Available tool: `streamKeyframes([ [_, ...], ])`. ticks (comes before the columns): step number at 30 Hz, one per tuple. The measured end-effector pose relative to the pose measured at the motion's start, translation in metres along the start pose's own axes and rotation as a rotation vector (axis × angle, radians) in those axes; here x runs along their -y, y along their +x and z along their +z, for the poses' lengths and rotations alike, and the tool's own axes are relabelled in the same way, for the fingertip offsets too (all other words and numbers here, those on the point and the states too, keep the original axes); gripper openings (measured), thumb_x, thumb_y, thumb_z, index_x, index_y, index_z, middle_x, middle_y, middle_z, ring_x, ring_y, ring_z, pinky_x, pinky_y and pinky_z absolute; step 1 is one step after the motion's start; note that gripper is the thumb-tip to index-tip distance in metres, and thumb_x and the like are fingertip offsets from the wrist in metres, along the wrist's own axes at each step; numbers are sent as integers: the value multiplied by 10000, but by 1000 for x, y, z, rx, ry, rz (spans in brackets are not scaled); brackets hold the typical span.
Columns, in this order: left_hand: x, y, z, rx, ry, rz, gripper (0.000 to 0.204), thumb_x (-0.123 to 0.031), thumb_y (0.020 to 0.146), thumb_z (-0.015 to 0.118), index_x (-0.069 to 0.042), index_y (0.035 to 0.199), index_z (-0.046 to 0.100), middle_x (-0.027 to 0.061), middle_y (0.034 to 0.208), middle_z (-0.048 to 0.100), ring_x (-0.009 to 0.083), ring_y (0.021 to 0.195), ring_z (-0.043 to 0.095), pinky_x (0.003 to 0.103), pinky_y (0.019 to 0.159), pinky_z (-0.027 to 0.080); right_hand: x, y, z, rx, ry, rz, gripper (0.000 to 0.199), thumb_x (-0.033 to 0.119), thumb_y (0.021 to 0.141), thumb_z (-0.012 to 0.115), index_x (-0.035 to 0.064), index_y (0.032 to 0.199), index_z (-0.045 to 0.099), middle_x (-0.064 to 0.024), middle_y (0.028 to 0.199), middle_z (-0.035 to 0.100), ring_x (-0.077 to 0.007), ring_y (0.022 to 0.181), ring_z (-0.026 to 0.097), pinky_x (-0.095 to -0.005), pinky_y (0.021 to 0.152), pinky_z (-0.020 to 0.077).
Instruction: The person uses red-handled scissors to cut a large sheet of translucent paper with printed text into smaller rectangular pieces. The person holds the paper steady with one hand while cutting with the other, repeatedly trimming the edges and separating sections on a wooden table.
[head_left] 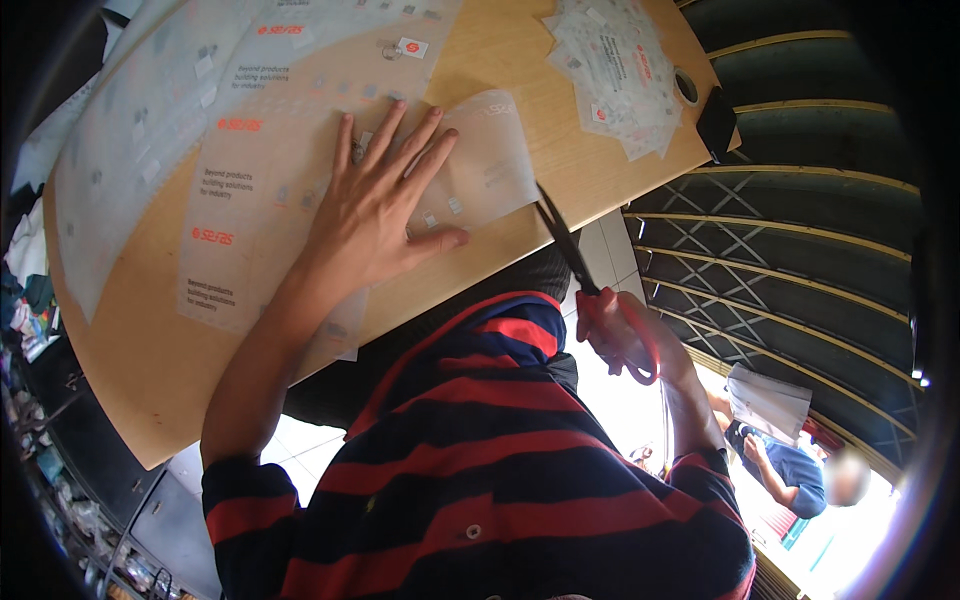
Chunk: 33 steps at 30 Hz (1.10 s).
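Observation:
My left hand (pixel 385 195) lies flat with its fingers spread, pressing a translucent printed plastic sheet (pixel 225 215) onto the wooden table. A curled flap (pixel 495 150) of the clear plastic rises just to the right of that hand. In my right hand (pixel 622 335) is a pair of scissors (pixel 570 240) with red handles and dark blades. The blades point up and to the left, over the table's front edge, and their tips are close to the flap's lower right corner. Whether the tips touch the plastic, I cannot tell.
More translucent sheeting (pixel 120 170) spreads across the table's left side. A pile of cut plastic pieces (pixel 620 75) lies at the far right, beside a round hole (pixel 685 87) and a dark flat object (pixel 715 125). Another person (pixel 790 470) is beyond, at the lower right.

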<state>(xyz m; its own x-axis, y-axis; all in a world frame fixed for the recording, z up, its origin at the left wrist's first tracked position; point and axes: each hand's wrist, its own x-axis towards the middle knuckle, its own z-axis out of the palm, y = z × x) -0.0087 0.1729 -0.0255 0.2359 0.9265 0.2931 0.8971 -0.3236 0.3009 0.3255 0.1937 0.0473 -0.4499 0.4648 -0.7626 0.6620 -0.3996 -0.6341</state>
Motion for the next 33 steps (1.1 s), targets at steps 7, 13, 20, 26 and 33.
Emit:
streamKeyframes([
  [7, -3, -2, -4, 22, -63, -61, 1004, -510, 702, 790, -141, 1516, 333, 182, 1542, 342, 401, 1444, 271, 652, 1156, 149, -12, 10, 14, 92, -80, -113, 666, 636, 927, 489, -18, 957, 613, -43, 745, 556, -81, 518, 504, -205, 482, 451],
  [13, -6, 3, -10, 28, -82, -55, 970, -332, 685, 788, -146, 1517, 325, 189, 1493, 381, 424, 1409, 318, 664, 1135, 198, -37, 7, 39, 197, -1, -242, 751, 683, 902, 504, -43, 1070, 602, -4, 657, 519, -83, 585, 543, -221, 524, 453],
  [20, -3, 1, -7, 5, -79, -47, 959, -347, 685, 794, -142, 1507, 346, 189, 1484, 389, 423, 1395, 335, 660, 1133, 207, -28, 9, 32, 112, -77, -119, 688, 640, 936, 461, -16, 1066, 618, 5, 654, 513, -76, 562, 534, -215, 498, 453],
  [26, -3, 0, -6, 17, -70, -44, 992, -410, 663, 815, -141, 1502, 358, 166, 1491, 392, 394, 1401, 337, 644, 1148, 201, -22, 1, -6, -252, -91, 16, 762, 699, 941, 425, -39, 928, 614, -4, 606, 489, -81, 444, 485, -217, 406, 394],
  [33, -2, -1, -3, 9, -73, -51, 1028, -497, 669, 806, -134, 1512, 342, 166, 1530, 358, 400, 1414, 314, 646, 1155, 179, -22, 11, 4, -27, 33, -88, 749, 695, 942, 428, -31, 936, 608, 13, 623, 480, -57, 487, 449, -205, 440, 385],
])
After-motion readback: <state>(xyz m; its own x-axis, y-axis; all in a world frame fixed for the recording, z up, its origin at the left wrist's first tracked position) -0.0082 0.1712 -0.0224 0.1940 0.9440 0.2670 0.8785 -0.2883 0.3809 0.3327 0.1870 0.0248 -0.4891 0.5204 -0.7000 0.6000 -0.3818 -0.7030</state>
